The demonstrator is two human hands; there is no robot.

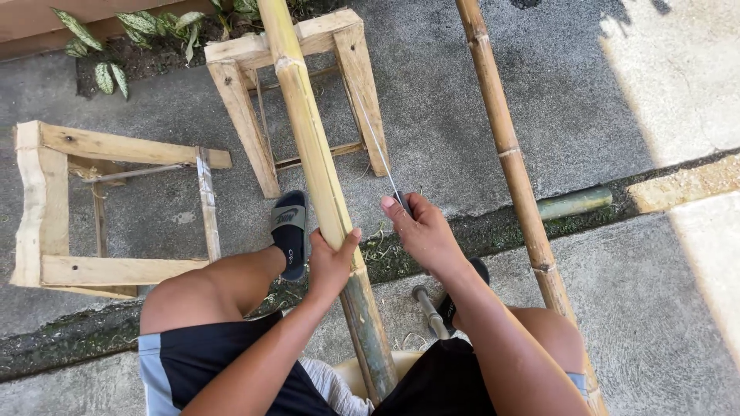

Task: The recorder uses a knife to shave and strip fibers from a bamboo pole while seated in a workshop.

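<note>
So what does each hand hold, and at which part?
Left hand grips the bamboo pole mid-length; right hand holds a thin blade by its handle end.

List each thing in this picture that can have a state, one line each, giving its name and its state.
Left hand: gripping the bamboo pole.
Right hand: closed on a thin blade.
Bamboo pole: slanted, resting on the wooden stand.
Thin blade: beside the pole.
Second bamboo pole: lying free, untouched.
Wooden stand: upright.
Wooden frame: tipped on its side.

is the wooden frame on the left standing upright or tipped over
Tipped over. The wooden frame lies on its side on the concrete; the wooden stand beside it stands on its legs.
</note>
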